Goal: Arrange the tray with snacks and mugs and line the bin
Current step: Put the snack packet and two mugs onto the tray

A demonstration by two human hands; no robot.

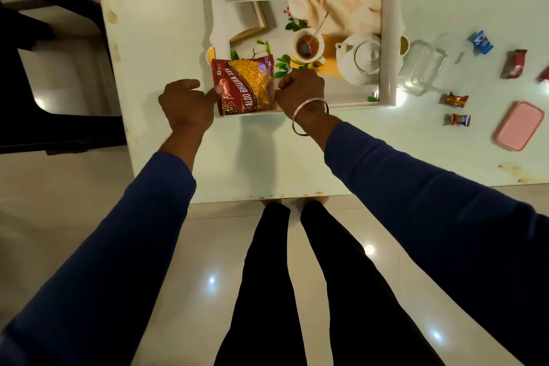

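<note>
left hand [185,107] thumb pinches snack packet [245,86] left edge | right hand [298,90] curled, pinching its right edge | packet over tray [389,47] near-left corner, on white table [166,38]

Both blue-sleeved arms reach forward; left hand [185,104] and right hand [300,90] have fingers curled, pinching.

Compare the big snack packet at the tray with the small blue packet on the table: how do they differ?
The snack packet is red with a yellow picture of sev; the blue packet is blue and white. The snack packet is much larger. Both hands, the left hand and the right hand, pinch the snack packet at the near-left corner of the tray, while the blue packet lies untouched on the table, right of the tray. Both look sealed.
</note>
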